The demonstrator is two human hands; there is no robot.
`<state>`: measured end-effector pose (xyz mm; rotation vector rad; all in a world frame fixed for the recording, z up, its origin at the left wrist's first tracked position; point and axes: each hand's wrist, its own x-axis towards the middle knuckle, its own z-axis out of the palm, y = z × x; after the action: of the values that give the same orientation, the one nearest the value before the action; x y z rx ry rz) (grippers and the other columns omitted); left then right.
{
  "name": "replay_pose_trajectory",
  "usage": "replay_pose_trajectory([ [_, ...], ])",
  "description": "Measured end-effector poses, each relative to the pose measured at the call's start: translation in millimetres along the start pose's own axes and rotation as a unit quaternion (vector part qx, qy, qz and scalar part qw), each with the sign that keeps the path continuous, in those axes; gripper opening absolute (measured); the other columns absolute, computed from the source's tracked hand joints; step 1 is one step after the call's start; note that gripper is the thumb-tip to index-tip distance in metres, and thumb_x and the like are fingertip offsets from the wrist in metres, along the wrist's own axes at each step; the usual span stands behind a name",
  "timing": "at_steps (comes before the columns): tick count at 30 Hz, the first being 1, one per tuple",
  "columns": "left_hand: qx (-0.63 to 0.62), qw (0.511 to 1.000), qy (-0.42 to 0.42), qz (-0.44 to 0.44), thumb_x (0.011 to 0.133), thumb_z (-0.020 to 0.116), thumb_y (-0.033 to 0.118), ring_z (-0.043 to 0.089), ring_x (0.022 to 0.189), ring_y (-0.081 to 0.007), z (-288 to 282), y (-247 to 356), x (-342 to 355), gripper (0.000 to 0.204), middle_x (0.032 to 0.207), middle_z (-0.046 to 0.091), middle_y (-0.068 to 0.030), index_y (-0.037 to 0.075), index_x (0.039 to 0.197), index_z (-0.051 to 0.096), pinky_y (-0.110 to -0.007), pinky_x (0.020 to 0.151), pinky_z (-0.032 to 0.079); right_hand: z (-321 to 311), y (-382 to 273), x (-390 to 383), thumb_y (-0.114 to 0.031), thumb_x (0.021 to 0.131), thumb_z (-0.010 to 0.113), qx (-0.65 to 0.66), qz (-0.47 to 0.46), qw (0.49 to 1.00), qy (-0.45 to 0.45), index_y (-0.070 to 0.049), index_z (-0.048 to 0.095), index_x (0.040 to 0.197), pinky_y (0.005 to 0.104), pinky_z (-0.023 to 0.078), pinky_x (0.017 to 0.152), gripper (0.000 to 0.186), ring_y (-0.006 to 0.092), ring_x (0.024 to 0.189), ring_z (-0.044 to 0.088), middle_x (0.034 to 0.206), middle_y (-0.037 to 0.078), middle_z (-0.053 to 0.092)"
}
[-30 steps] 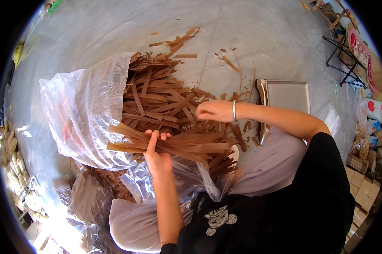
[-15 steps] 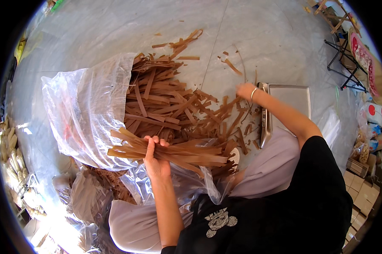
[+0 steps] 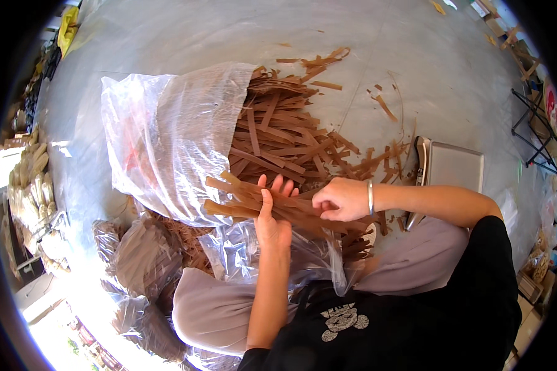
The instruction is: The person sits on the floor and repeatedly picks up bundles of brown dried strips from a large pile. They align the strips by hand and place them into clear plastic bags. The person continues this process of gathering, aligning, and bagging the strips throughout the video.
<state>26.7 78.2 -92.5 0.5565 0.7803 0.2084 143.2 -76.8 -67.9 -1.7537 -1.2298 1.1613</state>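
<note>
A bundle of long, flat brown strips (image 3: 244, 196) lies across my left hand (image 3: 273, 222), whose fingers curl up around it from below with the thumb raised. Over the bundle's right part is my right hand (image 3: 343, 199), its fingers curled and closed against the strips. What is pinched in it, if anything, is hidden. Just beyond both hands, a large heap of similar loose strips (image 3: 284, 123) spills from the mouth of a translucent white woven sack (image 3: 173, 136) lying on its side. Clear plastic sheeting (image 3: 241, 247) is bunched across my lap beneath the bundle.
A shallow metal tray (image 3: 454, 167) rests on the floor to the right. Scattered strip scraps (image 3: 386, 106) lie beyond the heap. Plastic-wrapped bundles (image 3: 145, 260) sit at my left. A folding stool's black frame (image 3: 535, 133) stands at the far right.
My right hand has come back from the scattered strips beside the tray to the bundle. The left hand still holds the bundle. The whole view has shifted, so things appear farther right.
</note>
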Motion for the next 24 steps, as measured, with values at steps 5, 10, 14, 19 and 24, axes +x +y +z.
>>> replay_pose_trajectory([
  [5, -0.087, 0.995, 0.018, 0.053, 0.09, 0.054, 0.015, 0.053, 0.078, -0.018, -23.2, 6.2, 6.9, 0.026, 0.084, 0.053, -0.0049, 0.008, 0.114, 0.047, -0.046, 0.09, 0.045, -17.5, 55.6, 69.9, -0.026, 0.087, 0.055, -0.042, -0.059, 0.984, 0.163, 0.001, 0.062, 0.09, 0.0343, 0.05, 0.069, 0.029, 0.0242, 0.074, 0.063, 0.082, 0.015, 0.065],
  [10, -0.077, 0.995, 0.042, 0.052, 0.093, 0.05, 0.014, 0.053, 0.079, -0.0187, -22.5, 11.5, 3.1, 0.021, 0.086, 0.053, -0.0048, 0.01, 0.113, 0.047, -0.045, 0.091, 0.045, -24.3, 85.8, 157.3, -0.06, 0.058, 0.073, -0.303, 0.141, 0.916, 0.22, 0.005, 0.016, 0.139, 0.046, 0.021, 0.108, 0.118, 0.0396, 0.133, 0.018, 0.142, 0.03, 0.016],
  [14, -0.095, 0.993, 0.048, 0.047, 0.091, 0.053, 0.01, 0.055, 0.08, -0.0205, -25.1, 11.6, 1.5, 0.025, 0.087, 0.054, -0.0074, 0.007, 0.113, 0.045, -0.046, 0.089, 0.046, -12.8, 83.6, 197.4, -0.071, 0.039, 0.075, -0.231, 0.245, 0.93, 0.148, 0.004, -0.002, 0.141, 0.0503, 0.004, 0.11, 0.148, 0.0464, 0.134, 0.005, 0.142, 0.036, 0.007],
  [19, -0.101, 0.993, 0.055, 0.027, 0.09, 0.054, 0.01, 0.055, 0.079, -0.0203, -26.6, 12.3, 6.0, 0.023, 0.085, 0.054, -0.0064, 0.008, 0.112, 0.047, -0.045, 0.089, 0.046, -9.6, 73.2, 196.8, -0.053, 0.04, 0.085, -0.247, 0.24, 0.929, 0.138, -0.002, -0.002, 0.142, 0.0513, 0.016, 0.108, 0.143, 0.0445, 0.132, 0.014, 0.14, 0.033, 0.014],
  [24, -0.095, 0.994, 0.044, 0.026, 0.09, 0.053, 0.011, 0.054, 0.078, -0.0191, -24.9, 14.7, 4.2, 0.02, 0.085, 0.055, -0.0049, 0.009, 0.11, 0.049, -0.043, 0.09, 0.045, -39.5, 94.2, 185.8, -0.029, 0.052, 0.083, -0.251, 0.29, 0.919, 0.095, -0.006, 0.009, 0.142, 0.0423, 0.037, 0.096, 0.119, 0.0368, 0.12, 0.036, 0.126, 0.026, 0.036],
])
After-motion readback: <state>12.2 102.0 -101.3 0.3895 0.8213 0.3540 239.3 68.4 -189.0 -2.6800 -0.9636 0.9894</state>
